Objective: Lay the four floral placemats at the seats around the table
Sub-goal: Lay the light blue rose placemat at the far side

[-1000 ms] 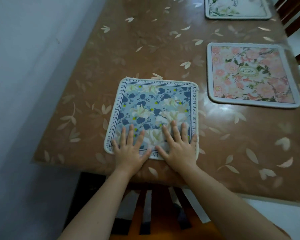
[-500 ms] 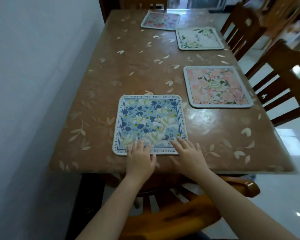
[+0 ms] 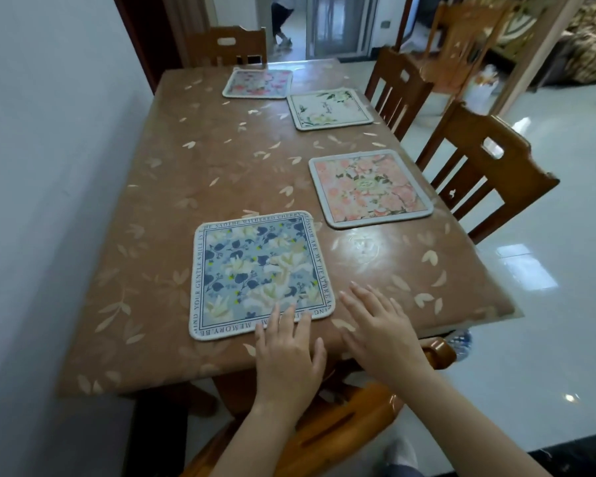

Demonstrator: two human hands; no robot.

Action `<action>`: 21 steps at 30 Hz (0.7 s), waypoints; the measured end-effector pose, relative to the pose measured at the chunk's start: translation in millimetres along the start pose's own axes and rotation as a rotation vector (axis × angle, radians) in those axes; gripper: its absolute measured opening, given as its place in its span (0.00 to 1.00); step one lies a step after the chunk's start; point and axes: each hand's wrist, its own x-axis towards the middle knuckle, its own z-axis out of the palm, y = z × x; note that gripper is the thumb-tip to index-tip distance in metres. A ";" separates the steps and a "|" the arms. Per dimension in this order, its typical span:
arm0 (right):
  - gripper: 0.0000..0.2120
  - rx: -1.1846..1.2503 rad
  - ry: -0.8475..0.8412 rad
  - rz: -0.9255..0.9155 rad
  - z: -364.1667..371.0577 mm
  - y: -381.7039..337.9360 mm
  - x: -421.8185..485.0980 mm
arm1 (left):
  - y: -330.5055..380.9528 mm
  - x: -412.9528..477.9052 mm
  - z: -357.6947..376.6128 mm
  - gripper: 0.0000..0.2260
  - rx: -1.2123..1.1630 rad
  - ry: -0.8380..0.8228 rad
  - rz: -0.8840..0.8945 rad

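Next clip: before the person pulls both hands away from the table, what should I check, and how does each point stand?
1. Four on the table: blue placemat, pink placemat, white placemat, far placemat: ok.
2. All flat, none overlapping: ok.
3. Each at a chair: ok.
4. Left hand clear of blue placemat: not ok, fingertips on its near edge.
5. Right hand clear: ok, open beside it.

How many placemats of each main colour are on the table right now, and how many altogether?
Blue placemat: 1
Pink placemats: 2
White placemat: 1
Total: 4
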 end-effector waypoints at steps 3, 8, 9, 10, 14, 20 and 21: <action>0.24 0.000 0.043 0.002 -4.5 15.0 -1.7 | 12.9 8.2 2.5 0.21 -0.002 -0.011 -0.006; 0.25 -0.018 0.129 0.043 -17.3 56.7 3.8 | 51.0 33.7 9.3 0.20 -0.004 0.003 0.028; 0.25 -0.015 0.138 0.045 -20.9 70.4 4.7 | 64.1 41.0 12.5 0.20 -0.003 0.004 0.031; 0.25 -0.013 0.149 0.045 -25.6 85.1 5.5 | 78.6 48.8 16.0 0.21 -0.007 0.002 0.028; 0.25 -0.028 0.166 0.033 -52.8 155.5 4.4 | 151.2 79.4 34.5 0.20 -0.071 0.016 0.001; 0.24 0.007 0.203 0.020 -95.0 255.3 -4.1 | 254.4 116.7 61.1 0.20 -0.138 0.058 0.041; 0.23 0.005 0.206 0.022 -101.1 271.8 -5.8 | 270.7 122.0 64.8 0.20 -0.148 0.063 0.045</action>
